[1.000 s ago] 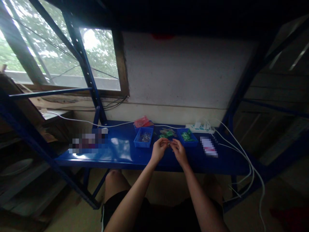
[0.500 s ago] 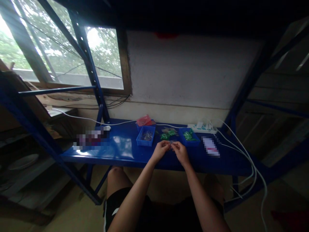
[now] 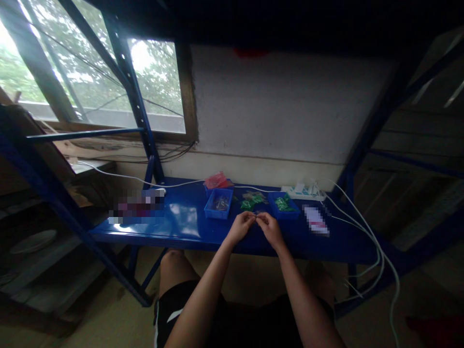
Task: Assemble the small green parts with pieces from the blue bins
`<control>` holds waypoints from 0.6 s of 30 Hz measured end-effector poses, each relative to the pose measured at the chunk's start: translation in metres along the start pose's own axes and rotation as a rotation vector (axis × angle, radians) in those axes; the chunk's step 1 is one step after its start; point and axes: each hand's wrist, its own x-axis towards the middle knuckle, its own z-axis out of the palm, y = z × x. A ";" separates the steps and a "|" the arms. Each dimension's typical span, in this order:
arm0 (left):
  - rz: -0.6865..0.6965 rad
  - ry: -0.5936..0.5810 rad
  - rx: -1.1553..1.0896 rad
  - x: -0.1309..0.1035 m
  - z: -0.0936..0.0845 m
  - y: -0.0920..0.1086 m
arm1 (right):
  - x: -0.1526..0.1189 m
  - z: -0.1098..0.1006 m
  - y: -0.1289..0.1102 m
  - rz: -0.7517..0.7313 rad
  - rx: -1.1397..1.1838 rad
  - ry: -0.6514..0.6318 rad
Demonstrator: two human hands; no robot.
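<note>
My left hand and my right hand meet fingertip to fingertip above the front part of a blue bench. Both are closed in a pinch around something too small to make out. Just beyond my fingers lies a loose pile of green and clear pieces. To the left of the pile sits a blue bin with thin metal-looking pieces inside. On the right, another blue bin contains green pieces.
Behind the left bin is a red plastic bag. A white power strip lies at the back right, with white cables hanging over the edge. Blurred-out items lie at both sides. Blue shelf posts frame the bench.
My fingertips have drawn slightly closer together over the same spot. The bins and the pile have not moved.
</note>
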 end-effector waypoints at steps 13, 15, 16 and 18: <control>0.045 -0.006 0.108 -0.002 0.000 0.003 | -0.002 -0.001 -0.004 0.001 -0.034 -0.010; 0.042 -0.016 0.082 -0.003 0.000 0.003 | -0.002 -0.001 -0.006 0.008 -0.023 -0.005; 0.038 -0.019 0.071 -0.003 0.000 0.003 | -0.002 -0.001 -0.007 0.010 -0.018 -0.001; 0.029 -0.027 0.056 -0.003 -0.001 0.003 | -0.003 -0.001 -0.007 0.010 -0.013 0.005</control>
